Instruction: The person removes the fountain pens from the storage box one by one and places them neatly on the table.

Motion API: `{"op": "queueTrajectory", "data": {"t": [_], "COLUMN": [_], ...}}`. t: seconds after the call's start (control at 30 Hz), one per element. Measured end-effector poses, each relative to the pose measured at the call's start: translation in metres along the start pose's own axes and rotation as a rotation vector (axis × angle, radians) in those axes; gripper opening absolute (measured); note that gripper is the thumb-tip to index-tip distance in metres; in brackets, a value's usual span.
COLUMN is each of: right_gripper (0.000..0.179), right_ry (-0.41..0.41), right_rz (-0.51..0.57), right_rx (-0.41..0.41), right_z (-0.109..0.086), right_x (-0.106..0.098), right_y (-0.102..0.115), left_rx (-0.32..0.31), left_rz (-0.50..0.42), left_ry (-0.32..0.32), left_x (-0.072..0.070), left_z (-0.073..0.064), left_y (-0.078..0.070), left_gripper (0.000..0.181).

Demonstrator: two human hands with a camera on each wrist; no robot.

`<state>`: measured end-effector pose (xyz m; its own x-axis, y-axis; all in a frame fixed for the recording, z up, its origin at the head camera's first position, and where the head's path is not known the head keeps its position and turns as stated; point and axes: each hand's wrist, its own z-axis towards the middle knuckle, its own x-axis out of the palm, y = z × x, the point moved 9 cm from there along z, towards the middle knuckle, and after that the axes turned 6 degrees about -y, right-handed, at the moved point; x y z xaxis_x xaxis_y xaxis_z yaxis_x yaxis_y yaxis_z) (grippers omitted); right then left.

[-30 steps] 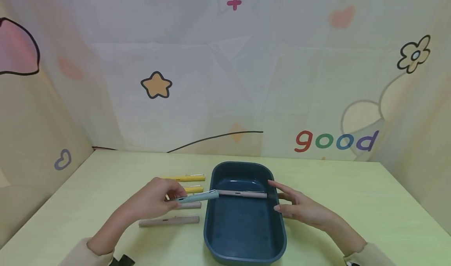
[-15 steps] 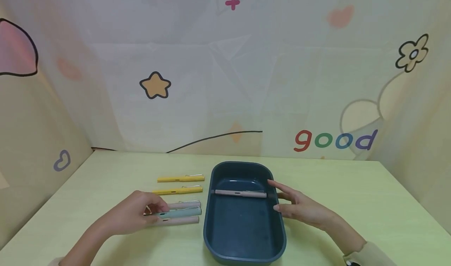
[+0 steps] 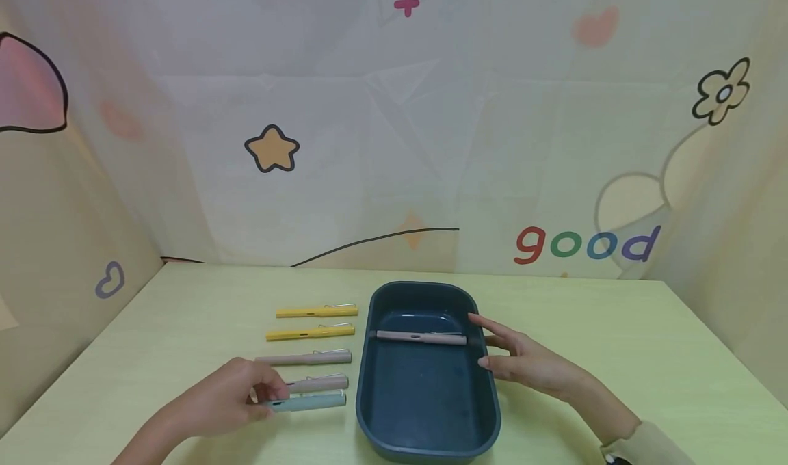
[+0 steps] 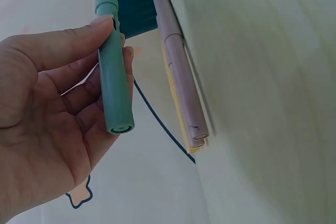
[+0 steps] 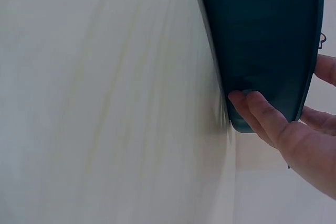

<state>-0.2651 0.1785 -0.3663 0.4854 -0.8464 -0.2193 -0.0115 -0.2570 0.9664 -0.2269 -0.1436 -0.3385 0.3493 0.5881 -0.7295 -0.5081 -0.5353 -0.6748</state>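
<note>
My left hand [image 3: 230, 393] pinches a light teal fountain pen [image 3: 310, 401] between thumb and fingers. In the left wrist view, that teal pen [image 4: 115, 77] shows apart from the tabletop, its cap toward the box. Just beyond it lies a pinkish-grey pen [image 3: 320, 383], with a second pinkish-grey pen [image 3: 308, 358] farther back. My right hand [image 3: 532, 366] touches the right rim of a dark blue box [image 3: 362, 390]. Seen from the right wrist, straight fingertips [image 5: 262, 108] rest against the box's outer wall [image 5: 262, 35]. A pinkish-grey pen [image 3: 421, 338] spans the box crosswise.
Two yellow pens [image 3: 317, 311] lie behind the pinkish-grey ones, left of the box, all roughly parallel. The pale yellow-green table [image 3: 615, 355] ends at a printed cloth backdrop [image 3: 394, 143], with cloth along both sides.
The left hand carries the teal pen from the box's left rim leftward and toward the front, past the pinkish-grey pens. The right hand and the box stay in place.
</note>
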Motion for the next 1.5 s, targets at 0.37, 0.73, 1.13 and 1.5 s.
{"op": "queueTrajectory", "data": {"t": [0.37, 0.73, 1.13, 1.5], "right_gripper": [0.076, 0.075, 0.075, 0.075], "right_ry": [0.004, 0.017, 0.007, 0.006], "right_rz": [-0.011, 0.006, 0.001, 0.004], "right_rx": [0.003, 0.004, 0.011, 0.013], "right_z": [0.001, 0.001, 0.000, -0.001], "right_x": [0.001, 0.001, 0.000, 0.001], "right_y": [0.001, 0.001, 0.001, -0.001], "left_rx": [0.026, -0.019, 0.012, 0.011], "left_rz": [0.057, 0.111, 0.160, 0.159], "left_ry": [0.033, 0.065, 0.088, 0.110], "left_x": [0.012, 0.020, 0.026, 0.028], "left_z": [0.001, 0.005, 0.009, 0.011], "left_y": [0.002, 0.009, 0.009, 0.008], "left_gripper": [0.019, 0.020, 0.021, 0.021]}}
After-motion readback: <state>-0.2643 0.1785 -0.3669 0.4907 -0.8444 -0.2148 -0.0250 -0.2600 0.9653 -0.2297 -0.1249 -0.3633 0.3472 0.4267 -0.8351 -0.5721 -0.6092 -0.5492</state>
